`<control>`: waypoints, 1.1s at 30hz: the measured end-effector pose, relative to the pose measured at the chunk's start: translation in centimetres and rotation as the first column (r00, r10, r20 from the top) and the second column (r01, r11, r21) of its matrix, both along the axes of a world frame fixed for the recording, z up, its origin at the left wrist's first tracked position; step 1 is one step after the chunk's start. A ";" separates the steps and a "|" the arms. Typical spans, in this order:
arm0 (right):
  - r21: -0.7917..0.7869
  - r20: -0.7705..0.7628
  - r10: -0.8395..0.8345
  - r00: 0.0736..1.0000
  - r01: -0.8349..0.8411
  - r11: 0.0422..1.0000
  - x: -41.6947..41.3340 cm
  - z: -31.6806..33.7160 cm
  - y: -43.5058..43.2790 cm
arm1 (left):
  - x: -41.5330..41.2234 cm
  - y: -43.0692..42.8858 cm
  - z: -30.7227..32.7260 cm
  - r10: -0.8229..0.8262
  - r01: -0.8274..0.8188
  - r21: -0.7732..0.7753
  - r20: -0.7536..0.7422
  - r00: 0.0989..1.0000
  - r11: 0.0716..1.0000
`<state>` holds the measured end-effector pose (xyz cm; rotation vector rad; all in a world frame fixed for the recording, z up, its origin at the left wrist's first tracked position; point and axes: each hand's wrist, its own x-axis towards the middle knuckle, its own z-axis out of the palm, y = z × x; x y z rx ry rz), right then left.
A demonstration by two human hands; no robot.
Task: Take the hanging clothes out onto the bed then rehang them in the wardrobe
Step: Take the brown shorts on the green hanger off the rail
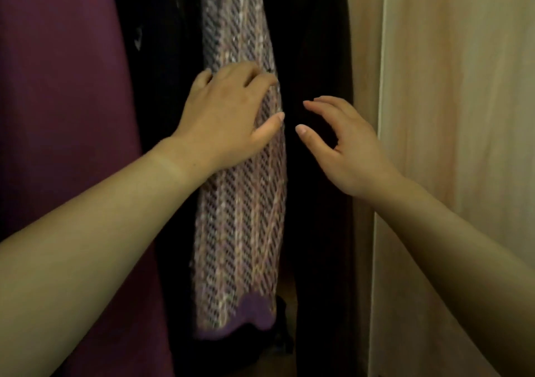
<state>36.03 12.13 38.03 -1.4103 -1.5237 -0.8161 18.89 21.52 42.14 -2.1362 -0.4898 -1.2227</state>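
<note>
A woven pink-and-purple patterned garment [240, 217] with a scalloped purple hem hangs in the middle of the wardrobe. My left hand [225, 116] rests flat on it at mid height, fingers spread and nearly straight. To its right hangs a black garment [315, 43]. My right hand [344, 148] hovers in front of that black cloth with relaxed fingers and holds nothing. A maroon garment [58, 101] hangs at the far left, and another dark garment [165, 58] sits between it and the woven one. The hangers and rail are out of view.
The wardrobe's light wooden side panel [457, 116] fills the right of the view, close to my right forearm. A strip of wooden floor [286, 295] shows at the wardrobe's bottom behind the hems.
</note>
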 end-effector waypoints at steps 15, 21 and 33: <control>0.319 0.183 -0.148 0.972 0.083 0.944 5.9 20.6 7.4 | 4.6 5.0 19.1 0.058 -0.111 0.187 0.268 0.962 0.976; 0.338 0.128 -0.242 0.962 0.187 0.922 7.3 27.7 9.8 | 5.1 5.9 24.3 -0.020 0.032 -0.042 0.252 0.968 0.999; 0.152 0.162 -0.475 0.865 0.454 0.878 8.2 32.9 11.9 | 5.4 10.2 23.7 -0.205 0.201 0.043 0.261 0.943 0.979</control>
